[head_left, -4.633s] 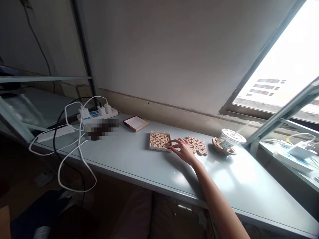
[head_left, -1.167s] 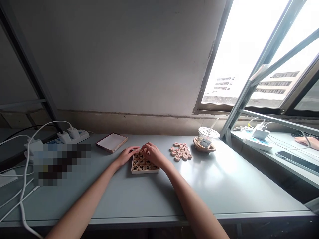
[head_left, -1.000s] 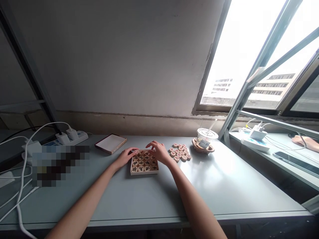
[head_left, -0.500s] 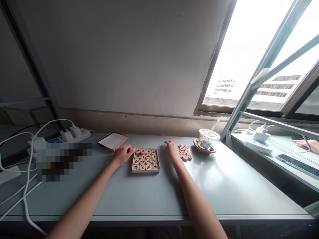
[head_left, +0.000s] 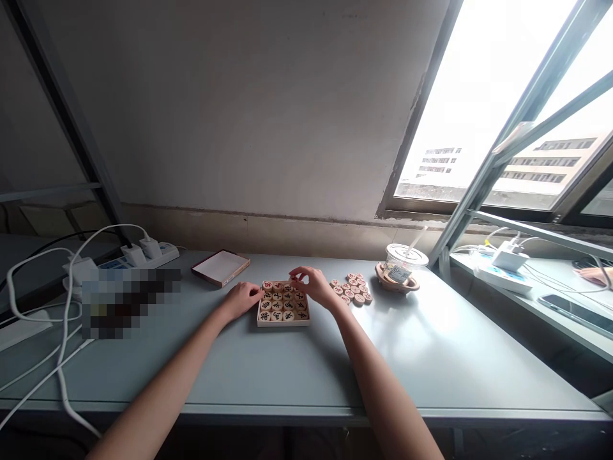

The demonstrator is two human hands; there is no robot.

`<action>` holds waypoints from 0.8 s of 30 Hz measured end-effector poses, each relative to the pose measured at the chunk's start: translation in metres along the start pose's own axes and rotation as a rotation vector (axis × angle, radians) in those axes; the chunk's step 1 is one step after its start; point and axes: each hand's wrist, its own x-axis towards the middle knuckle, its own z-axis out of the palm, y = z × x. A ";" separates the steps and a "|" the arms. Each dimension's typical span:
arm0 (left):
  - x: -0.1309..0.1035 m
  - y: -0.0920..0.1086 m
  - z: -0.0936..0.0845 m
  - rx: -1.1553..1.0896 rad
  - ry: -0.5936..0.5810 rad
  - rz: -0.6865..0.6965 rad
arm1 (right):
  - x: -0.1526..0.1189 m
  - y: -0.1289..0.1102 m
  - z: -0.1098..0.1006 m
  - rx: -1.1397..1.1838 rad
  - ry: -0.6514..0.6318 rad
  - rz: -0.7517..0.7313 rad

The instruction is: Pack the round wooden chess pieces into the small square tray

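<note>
A shallow white box (head_left: 283,324) holds rows of round wooden Chinese chess pieces (head_left: 276,305), most marked in black, with red marks in the back row. My left hand (head_left: 241,301) is closed at the box's left edge, its fingertips against the rim. Over the back right part of the box, my right hand (head_left: 311,284) pinches a Chinese chess piece, mostly hidden by the fingers. Just right of that hand lies a group of loose red-marked pieces (head_left: 354,289), flat on the grey table.
The box lid (head_left: 221,266) lies inside-up at the back left. A plastic cup (head_left: 400,265) with a straw stands in a wooden holder (head_left: 407,285) at the back right. Cables and a power strip (head_left: 165,253) occupy the left side. Another person's hand (head_left: 594,275) shows far right.
My right hand has moved left, from beside the loose pieces to over the box's back row. My left hand stays by the box. The view has shifted slightly.
</note>
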 end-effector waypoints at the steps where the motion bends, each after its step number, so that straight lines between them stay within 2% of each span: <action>1: 0.000 -0.001 0.001 0.005 0.004 0.001 | 0.000 -0.005 0.003 -0.009 -0.014 -0.025; 5: 0.002 -0.004 0.004 0.017 0.016 0.008 | -0.002 -0.013 0.010 -0.200 -0.016 -0.024; 8: 0.003 -0.005 0.004 0.017 0.023 0.010 | -0.003 -0.012 0.011 -0.252 -0.022 -0.031; 13: 0.001 -0.003 0.003 -0.015 0.017 0.025 | -0.002 -0.015 0.019 -0.351 0.037 -0.015; 18: 0.001 -0.005 0.004 -0.027 0.034 0.030 | 0.001 -0.021 0.029 -0.375 0.066 0.004; 24: 0.003 -0.007 0.005 -0.014 0.032 0.028 | 0.001 -0.021 0.025 -0.341 0.051 0.026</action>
